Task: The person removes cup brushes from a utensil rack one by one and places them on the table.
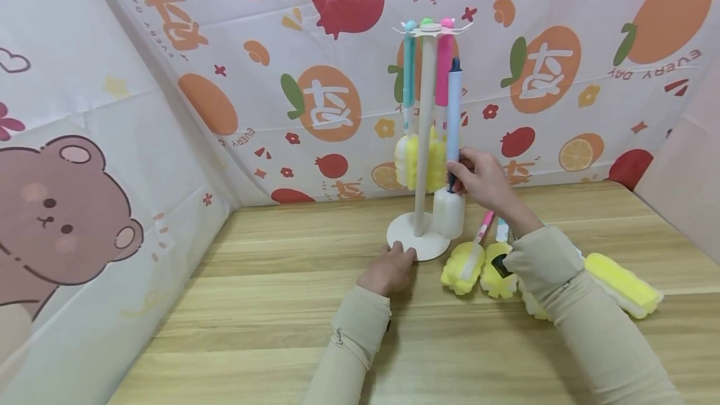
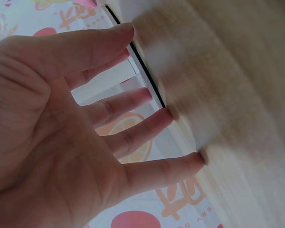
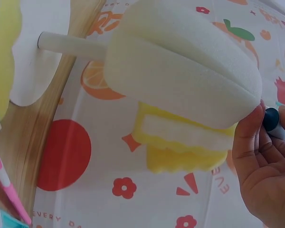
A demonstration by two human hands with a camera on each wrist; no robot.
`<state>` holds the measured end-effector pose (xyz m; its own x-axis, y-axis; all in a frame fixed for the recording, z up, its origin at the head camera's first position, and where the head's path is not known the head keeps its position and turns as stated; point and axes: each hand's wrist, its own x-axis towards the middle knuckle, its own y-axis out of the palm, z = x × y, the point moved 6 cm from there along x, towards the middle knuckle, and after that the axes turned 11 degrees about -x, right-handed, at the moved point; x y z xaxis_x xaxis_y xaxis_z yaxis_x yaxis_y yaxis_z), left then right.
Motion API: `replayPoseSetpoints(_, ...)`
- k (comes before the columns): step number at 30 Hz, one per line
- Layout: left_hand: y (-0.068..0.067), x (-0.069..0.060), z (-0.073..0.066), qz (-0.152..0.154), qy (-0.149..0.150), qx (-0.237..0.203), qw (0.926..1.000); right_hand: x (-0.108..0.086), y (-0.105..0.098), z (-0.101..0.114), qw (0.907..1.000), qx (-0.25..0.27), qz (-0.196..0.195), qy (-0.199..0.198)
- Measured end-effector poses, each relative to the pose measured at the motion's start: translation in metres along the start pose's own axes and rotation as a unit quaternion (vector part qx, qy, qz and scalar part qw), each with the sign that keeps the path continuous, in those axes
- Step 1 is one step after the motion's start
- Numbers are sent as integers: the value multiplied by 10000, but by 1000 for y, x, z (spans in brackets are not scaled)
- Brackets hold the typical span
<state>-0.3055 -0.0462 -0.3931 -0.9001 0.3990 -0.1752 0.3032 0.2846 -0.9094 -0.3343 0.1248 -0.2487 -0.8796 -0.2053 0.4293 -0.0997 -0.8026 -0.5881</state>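
- head view: looks forward and down from the person's head, from farther back, over two beige sleeves (image 1: 349,336) to the wood-grain tabletop (image 1: 270,305) and white fruit-printed cloth (image 1: 275,36).
- left wrist view: very near, facing along the bare left hand (image 2: 78,130) from palm to fingertips; tipped, so the tabletop stands at right.
- right wrist view: near, tipped sideways, tabletop down the left, bare right hand (image 3: 263,171) at right, white foam-headed brush (image 3: 180,71) large between.
- shared: head and right wrist views both show that brush and the flat round white base (image 1: 402,241); all show the cloth.
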Motion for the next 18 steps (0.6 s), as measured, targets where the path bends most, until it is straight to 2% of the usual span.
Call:
replayPoseSetpoints(6,1,-1,0,32,-15,-1,10000,-1,-8,-5,10000,-51,-75,3)
replayPoseSetpoints(18,-1,-2,-1,36,-2,-1,10000,-7,-22,-16,9991,-289,-88,308)
